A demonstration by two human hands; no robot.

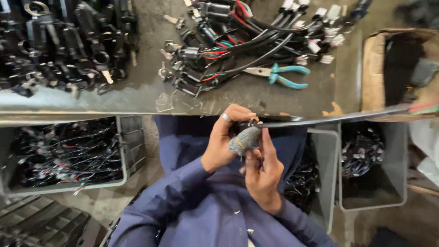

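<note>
Both hands meet just below the bench edge, over the lap in blue cloth. The left hand (222,144), ring on one finger, curls closed around the near end of a long black cable (329,119) where a small connector (250,122) sits. The right hand (263,171) pinches a roll of grey tape (243,139) against that same end, just under the left fingertips. From the grip the cable runs out to the right, nearly level, rising slightly, its far end blurred over a cardboard box (372,68). Beyond the grip, up on the workbench (146,91), lie teal-handled pliers (279,75) beside a heap of wire harnesses (238,36)
</note>
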